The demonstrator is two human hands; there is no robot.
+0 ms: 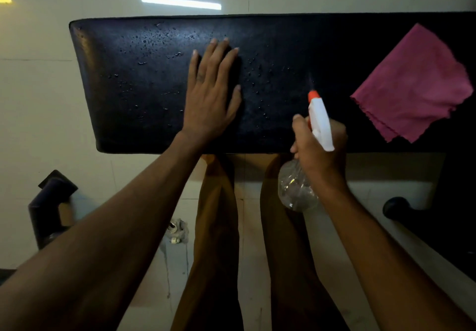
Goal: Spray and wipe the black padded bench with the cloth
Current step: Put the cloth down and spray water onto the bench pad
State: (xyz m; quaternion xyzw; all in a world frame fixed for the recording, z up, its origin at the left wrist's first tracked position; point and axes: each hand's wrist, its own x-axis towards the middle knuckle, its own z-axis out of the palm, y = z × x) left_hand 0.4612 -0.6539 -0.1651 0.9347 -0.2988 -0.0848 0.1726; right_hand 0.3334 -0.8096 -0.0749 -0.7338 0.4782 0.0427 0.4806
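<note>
Nearest to me are my own legs in brown trousers (219,227), standing on the pale tiled floor (33,124), with a small crumpled grey thing (178,230) lying on the tiles just left of them; I cannot tell what it is. A dark block-shaped piece (51,207) sits on the floor at the near left, and a rounded black part (396,207) shows at the near right. My right hand (320,145) is wrapped tight around the neck of the spray bottle (319,121), fingers closed on the trigger area; the clear body of the bottle hangs below my fist over the near edge of the bench, and the white head with its orange nozzle points away from me over the padding. The black padded bench (144,98) runs left to right in front of me, its surface dotted with droplets, thickest across the middle and toward the far left. My left hand (211,91) lies flat on the padding with fingers spread wide, holding nothing, left of the bottle and well apart from it. The cloth (412,85), pink and loosely folded, lies on the right part of the bench, untouched by either hand. Beyond the far edge, the floor shows a bright strip of reflected light (180,2).
</note>
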